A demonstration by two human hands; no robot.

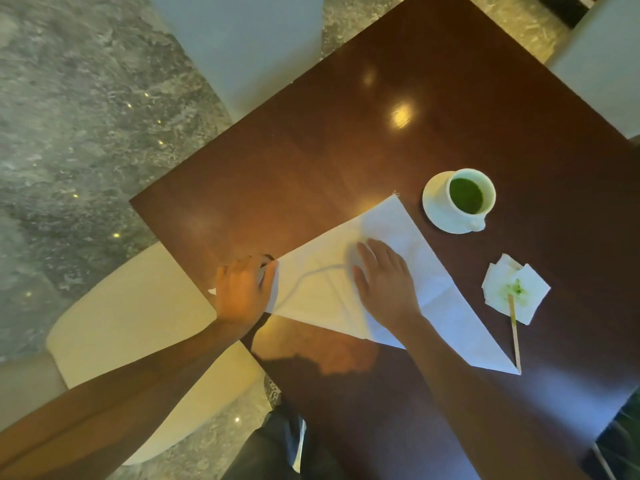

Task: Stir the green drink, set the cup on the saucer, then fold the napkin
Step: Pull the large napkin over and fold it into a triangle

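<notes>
White napkin (408, 271) beside the saucer (436, 209) is mid-fold: right hand (384, 282) presses flat, left hand (242, 292) pinches its corner, probably to carry across next.

text: none legible | labels: none | numbers: none

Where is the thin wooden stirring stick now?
In the head view, the thin wooden stirring stick lies on the dark table's right side, its upper end on the green-stained crumpled tissue.
</notes>
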